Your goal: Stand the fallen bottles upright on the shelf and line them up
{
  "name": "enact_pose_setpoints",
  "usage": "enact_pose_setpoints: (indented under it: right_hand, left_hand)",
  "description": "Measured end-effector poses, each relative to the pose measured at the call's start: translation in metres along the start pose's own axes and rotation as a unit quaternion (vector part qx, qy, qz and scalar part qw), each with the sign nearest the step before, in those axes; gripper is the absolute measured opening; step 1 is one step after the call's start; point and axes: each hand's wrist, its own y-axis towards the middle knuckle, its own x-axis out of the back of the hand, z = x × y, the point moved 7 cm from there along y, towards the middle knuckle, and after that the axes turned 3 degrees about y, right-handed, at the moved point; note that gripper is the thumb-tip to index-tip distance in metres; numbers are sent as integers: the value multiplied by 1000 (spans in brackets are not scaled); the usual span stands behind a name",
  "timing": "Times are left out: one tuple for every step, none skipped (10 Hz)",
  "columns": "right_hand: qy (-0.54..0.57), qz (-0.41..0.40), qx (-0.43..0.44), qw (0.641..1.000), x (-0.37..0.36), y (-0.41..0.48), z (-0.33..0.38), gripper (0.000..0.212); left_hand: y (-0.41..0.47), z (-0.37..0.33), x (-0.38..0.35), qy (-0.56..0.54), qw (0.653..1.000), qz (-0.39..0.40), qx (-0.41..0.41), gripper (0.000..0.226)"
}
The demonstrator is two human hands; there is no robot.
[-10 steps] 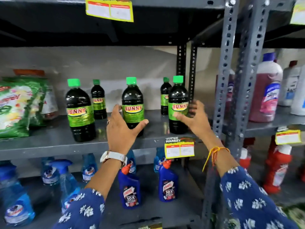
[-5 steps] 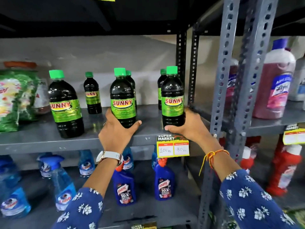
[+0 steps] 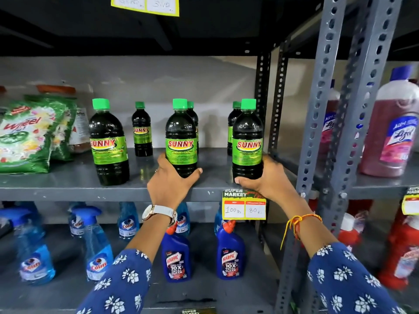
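Note:
Dark Sunny bottles with green caps stand upright on the grey shelf (image 3: 68, 189). Three large ones form a front row: the left bottle (image 3: 108, 143) stands alone, my left hand (image 3: 170, 184) grips the base of the middle bottle (image 3: 181, 137), and my right hand (image 3: 269, 180) grips the base of the right bottle (image 3: 247, 141). Three smaller bottles stand behind: one (image 3: 141, 130) in the open, one (image 3: 192, 116) mostly hidden behind the middle bottle, one (image 3: 233, 123) partly hidden behind the right bottle.
Green detergent bags (image 3: 29, 137) lie at the shelf's left. A price tag (image 3: 244, 205) hangs on the shelf edge. Grey uprights (image 3: 317, 132) bound the right side, with pink cleaner bottles (image 3: 390, 132) beyond. Blue spray and toilet-cleaner bottles (image 3: 176, 257) fill the shelf below.
Both hands went from open near the bottles to gripping the bases of the middle and right front bottles. The bottles now stand nearer the shelf's front edge.

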Motion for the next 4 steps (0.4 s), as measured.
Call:
enact_pose_setpoints:
  right_hand:
    - [6,3,-5,1000,0,0,2,64]
    - [9,2,-16,1000,1,-4,4,64]
    - [14,10,-26,1000,1,-4,6,69]
    - [56,-22,-41,997,8,-10,13,81]
  left_hand:
    - [0,-1,0,-4,1000,15,-4,92]
    - [-3,-1,2,-11,999,37,-8,94]
    - [-2,-2,2,-21,997,77,-14,105]
    - [-13,1,9,-43,992,110,-36,118]
